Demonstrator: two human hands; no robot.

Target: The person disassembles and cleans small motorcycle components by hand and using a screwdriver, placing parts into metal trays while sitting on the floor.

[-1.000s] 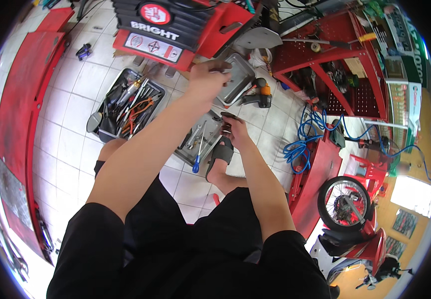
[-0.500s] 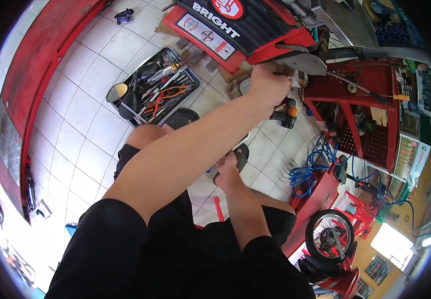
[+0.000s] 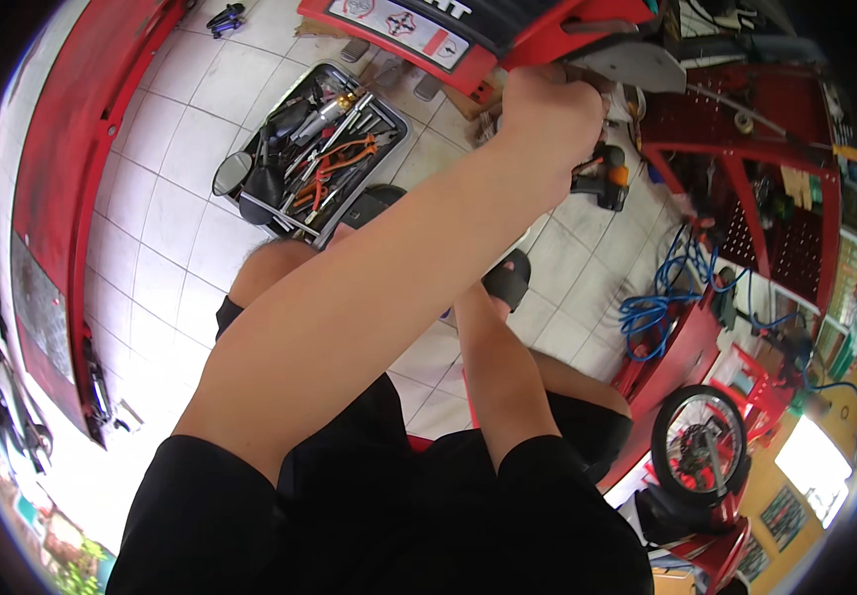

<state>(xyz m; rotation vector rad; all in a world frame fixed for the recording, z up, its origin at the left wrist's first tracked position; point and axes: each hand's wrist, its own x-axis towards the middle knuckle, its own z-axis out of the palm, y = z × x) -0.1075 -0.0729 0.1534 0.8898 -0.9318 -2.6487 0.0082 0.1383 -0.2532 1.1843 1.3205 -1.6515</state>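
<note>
My left arm reaches across to the upper right, and my left hand (image 3: 552,111) is closed beside the lower edge of a red and black machine (image 3: 468,61). Its fingers curl away from view, so whatever they hold is hidden. A flat grey metal plate (image 3: 636,65) juts out just beyond this hand. Below the wrist, a black and orange cordless power tool (image 3: 602,180) is on the tiles. My right forearm (image 3: 496,362) points down between my knees. The right hand itself is covered by my left forearm.
An open tray (image 3: 400,119) of pliers, screwdrivers and other tools lies left of my hands. Coiled blue hose (image 3: 651,307) spreads on the right, near a red perforated cabinet (image 3: 736,188) and a motorcycle wheel (image 3: 698,444). A long red panel (image 3: 57,169) runs along the left.
The view has shifted, so the machine sits higher in the picture. My left hand stays closed beside it. My right hand, partly visible before, is now hidden behind my left forearm.
</note>
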